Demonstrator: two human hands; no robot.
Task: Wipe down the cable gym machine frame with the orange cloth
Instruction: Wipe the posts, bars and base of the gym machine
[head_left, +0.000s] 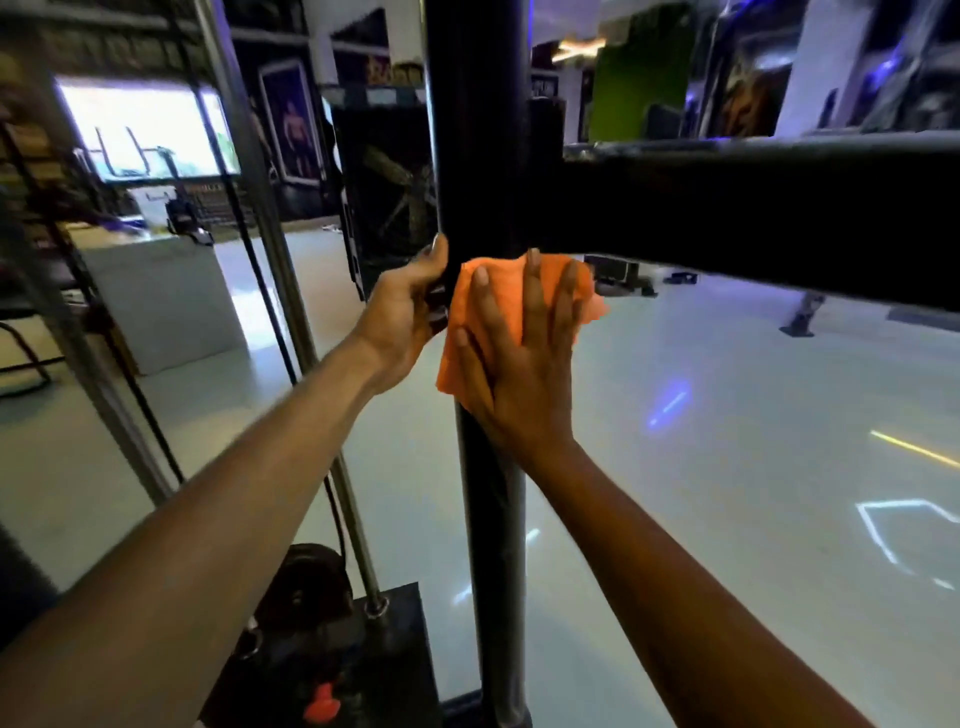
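A flat, straight-fingered right hand (519, 358) presses the orange cloth (480, 312) against the black upright post (491, 519) just below the crossbar (753, 208), while the left hand (410, 312) grips the post alongside; firm, overlapping strokes would likely clean best.

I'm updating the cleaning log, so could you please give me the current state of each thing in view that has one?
orange cloth: spread flat against the post, just below the crossbar joint.
right hand: fingers straight, pressing the cloth.
left hand: gripping the post's left side.
black upright post: vertical, joined to the crossbar.
horizontal crossbar: untouched by either hand.
steel guide rod: upright, seated in the weight block.
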